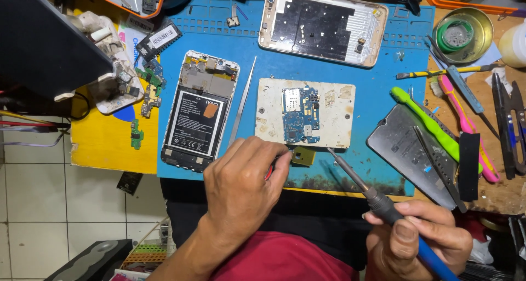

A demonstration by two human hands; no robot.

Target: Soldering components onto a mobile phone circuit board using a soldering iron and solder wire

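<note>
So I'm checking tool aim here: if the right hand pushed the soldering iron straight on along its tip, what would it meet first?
Judging by its line, the right hand aims the soldering iron up-left at the white pad's lower edge, then the blue circuit board. Height above the mat is unclear.

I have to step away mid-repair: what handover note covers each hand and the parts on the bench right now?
Left hand: fingertips pinched at a small yellow square part by the front edge of the blue work mat.
Right hand: grips the blue-handled soldering iron, tip raised near that part.
Blue circuit board lies on the worn white block.
Opened phone with black battery lies left, metal tweezers beside it.
No solder contact visible yet.
</note>
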